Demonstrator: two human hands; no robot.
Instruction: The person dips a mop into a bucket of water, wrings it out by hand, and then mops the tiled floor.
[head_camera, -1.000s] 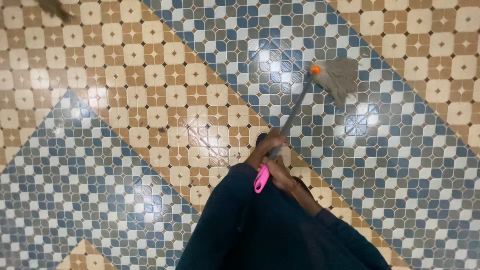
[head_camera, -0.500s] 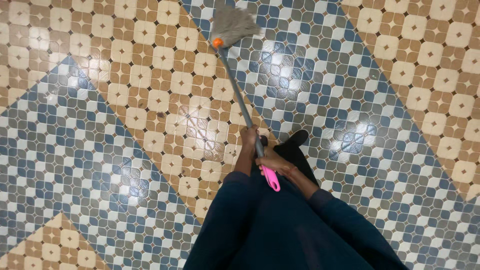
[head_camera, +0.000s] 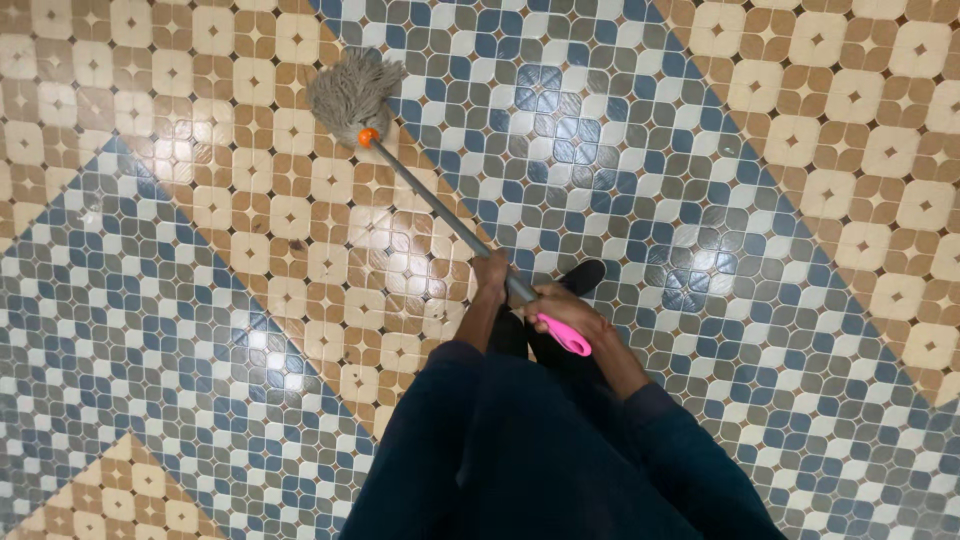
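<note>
I hold a mop with both hands. Its grey string head (head_camera: 352, 90) lies on the tiled floor at the upper left, joined by an orange collar (head_camera: 368, 136) to a grey metal handle (head_camera: 430, 205). My left hand (head_camera: 490, 272) grips the handle lower down the shaft. My right hand (head_camera: 562, 305) grips the top of the handle, just below its pink end grip (head_camera: 566, 337). Dark blue sleeves cover both arms.
The floor (head_camera: 760, 300) is glossy patterned tile, with blue-grey bands and tan-cream bands running diagonally; wet sheen shows near the middle. My dark shoe (head_camera: 582, 274) stands just beyond my hands. My dark blue clothing (head_camera: 530, 450) fills the bottom centre.
The mop head has swept from the upper right across the top to the upper left. The handle has swung leftward with it, and my hands have shifted slightly with the pink grip now pointing right.
</note>
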